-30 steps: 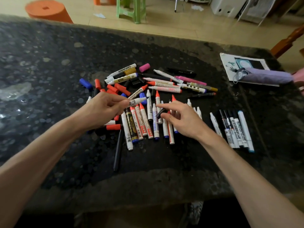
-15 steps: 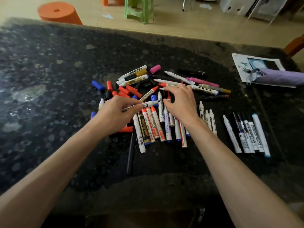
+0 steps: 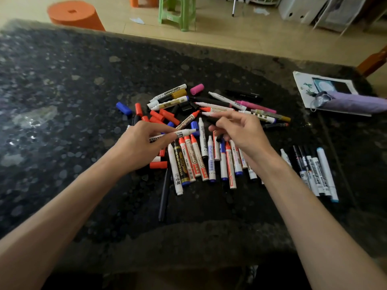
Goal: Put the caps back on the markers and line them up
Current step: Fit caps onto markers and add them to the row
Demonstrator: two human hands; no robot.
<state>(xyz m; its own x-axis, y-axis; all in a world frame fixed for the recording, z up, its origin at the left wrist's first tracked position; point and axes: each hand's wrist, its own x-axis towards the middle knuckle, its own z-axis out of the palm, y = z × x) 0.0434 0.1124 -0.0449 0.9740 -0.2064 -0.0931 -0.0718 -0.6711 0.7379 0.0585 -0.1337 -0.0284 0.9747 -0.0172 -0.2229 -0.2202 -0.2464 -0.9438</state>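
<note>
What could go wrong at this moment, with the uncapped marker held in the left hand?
The left hand holds a white marker with its tip bare, so it may stain the right hand close by. Loose red caps and a blue cap lie mixed, so a wrong cap is possible.

My left hand and right hand were bare, with no rings or watch that I could see. Both forearms ran uncovered to the near edge, so any sleeves probably sat above the elbows.
</note>
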